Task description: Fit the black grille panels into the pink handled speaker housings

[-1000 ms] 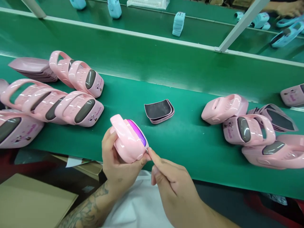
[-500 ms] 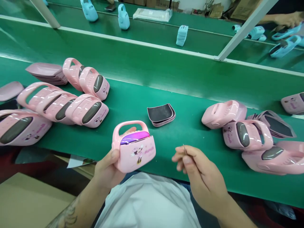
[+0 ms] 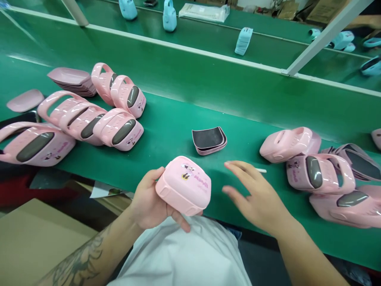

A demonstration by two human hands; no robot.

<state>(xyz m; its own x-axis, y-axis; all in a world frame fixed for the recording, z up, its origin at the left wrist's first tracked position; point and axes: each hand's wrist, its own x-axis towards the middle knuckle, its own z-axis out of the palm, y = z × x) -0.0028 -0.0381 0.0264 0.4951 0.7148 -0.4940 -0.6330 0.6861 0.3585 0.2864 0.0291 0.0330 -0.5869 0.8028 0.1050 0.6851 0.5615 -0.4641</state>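
A glossy pink plastic case with a cartoon print on its face is in my left hand. The case is tipped so that its printed face points up and a plain side faces me; its handle is out of sight. My left thumb rests at its left edge, and the fingers are underneath. To the right, apart from the case, my right hand is open with fingers spread. A short white stick shows just behind that hand; whether it touches the fingers I cannot tell. Beyond the case lies a small stack of dark curved panels.
Several pink cases with handles stand at left, near stacked pink shells. More pink cases and dark panels lie at right. Behind a low green partition are light-blue cases. A cardboard box is below left.
My left hand has turned the case, so its handle and purple strip no longer show. My right hand has gone from a pinch on a thin metal tip to spread fingers. The view has shifted slightly.
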